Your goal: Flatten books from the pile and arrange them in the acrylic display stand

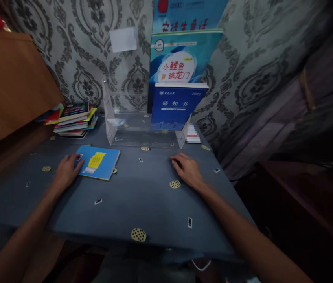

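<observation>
A blue book point(107, 165) with a yellow patch on its cover lies flat on the table, left of centre. My left hand point(67, 169) is at the book's left edge, fingers and thumb closed over that side. On the tablecloth to the right rests my right hand point(186, 168), holding nothing, its fingers loosely bent and the thumb apart. Beyond both hands stands a clear stepped rack point(142, 137). Its right side bears a dark blue booklet point(170, 112), a teal book point(184, 45) behind that, and a taller blue book point(190, 13) at the back.
A pile of books point(74, 122) sits at the table's back left, beside a wooden panel point(13, 86). Right of the rack is a small blurred white item point(192, 135). A patterned tablecloth point(119, 212) covers the table. A curtain point(272, 106) hangs at the right.
</observation>
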Action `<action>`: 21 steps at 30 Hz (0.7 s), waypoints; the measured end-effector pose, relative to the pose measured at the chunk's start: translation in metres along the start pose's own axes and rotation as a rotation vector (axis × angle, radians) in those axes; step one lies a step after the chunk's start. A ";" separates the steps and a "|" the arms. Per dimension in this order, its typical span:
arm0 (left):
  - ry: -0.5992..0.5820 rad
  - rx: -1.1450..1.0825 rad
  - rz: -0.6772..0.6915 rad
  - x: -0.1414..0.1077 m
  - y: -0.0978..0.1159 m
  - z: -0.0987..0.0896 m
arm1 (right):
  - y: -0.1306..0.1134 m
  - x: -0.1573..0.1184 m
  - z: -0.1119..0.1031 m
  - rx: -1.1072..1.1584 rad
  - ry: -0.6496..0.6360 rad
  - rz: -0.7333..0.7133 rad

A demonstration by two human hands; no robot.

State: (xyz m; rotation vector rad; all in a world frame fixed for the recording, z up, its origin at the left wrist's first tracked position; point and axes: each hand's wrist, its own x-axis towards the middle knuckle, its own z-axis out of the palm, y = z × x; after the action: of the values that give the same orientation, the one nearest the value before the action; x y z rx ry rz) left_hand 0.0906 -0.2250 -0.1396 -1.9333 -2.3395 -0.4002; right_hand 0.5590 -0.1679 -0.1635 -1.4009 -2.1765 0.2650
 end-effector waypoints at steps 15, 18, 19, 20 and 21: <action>0.043 0.021 0.181 -0.022 0.045 -0.002 | -0.009 0.000 -0.006 -0.008 -0.037 0.045; 0.028 0.049 0.242 -0.034 0.072 -0.003 | -0.011 -0.001 -0.007 -0.004 -0.036 0.050; 0.020 0.057 0.269 -0.037 0.082 -0.003 | -0.011 -0.001 -0.008 0.000 -0.037 0.051; 0.011 0.061 0.300 -0.041 0.092 -0.003 | -0.012 -0.001 -0.008 0.004 -0.037 0.054; 0.006 0.065 0.322 -0.044 0.102 -0.003 | -0.012 -0.001 -0.009 0.006 -0.036 0.061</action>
State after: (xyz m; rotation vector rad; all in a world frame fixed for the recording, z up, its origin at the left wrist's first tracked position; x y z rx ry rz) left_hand 0.1984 -0.2501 -0.1319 -2.2188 -1.9588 -0.2967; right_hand 0.5545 -0.1752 -0.1515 -1.4712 -2.1628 0.3210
